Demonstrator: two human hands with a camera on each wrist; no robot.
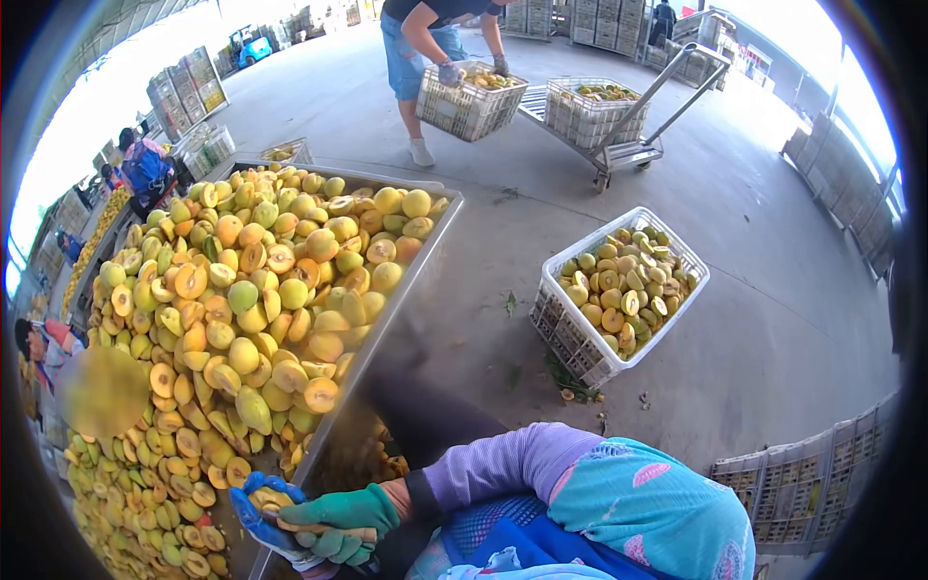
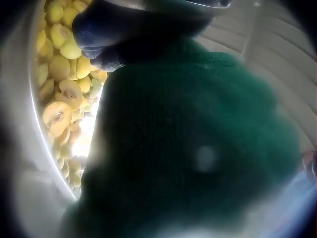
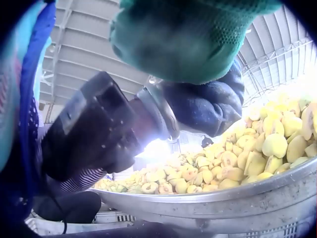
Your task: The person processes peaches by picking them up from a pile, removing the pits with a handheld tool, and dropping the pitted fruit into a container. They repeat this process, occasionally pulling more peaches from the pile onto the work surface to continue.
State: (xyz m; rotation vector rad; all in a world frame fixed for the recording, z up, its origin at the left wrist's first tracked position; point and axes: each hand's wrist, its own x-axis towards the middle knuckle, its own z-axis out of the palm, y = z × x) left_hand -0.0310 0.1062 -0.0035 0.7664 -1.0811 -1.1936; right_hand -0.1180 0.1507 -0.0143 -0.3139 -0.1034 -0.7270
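Note:
At the bottom of the head view my left hand, in a blue glove, grips a yellow peach. My right hand, in a green glove, is right against it, its fingers curled round a tan, stick-like tool handle. Whatever end the tool has is hidden by the gloves. In the left wrist view the green glove fills most of the picture, with the blue glove above it. From the right wrist, the green glove overlaps the blue one. Both hands are at the metal rim of a table heaped with peaches.
A white crate of peach halves stands on the floor to the right. Beyond it, a person holds another full crate beside a trolley that carries a crate. Other people sit along the left side. Stacked crates stand at lower right.

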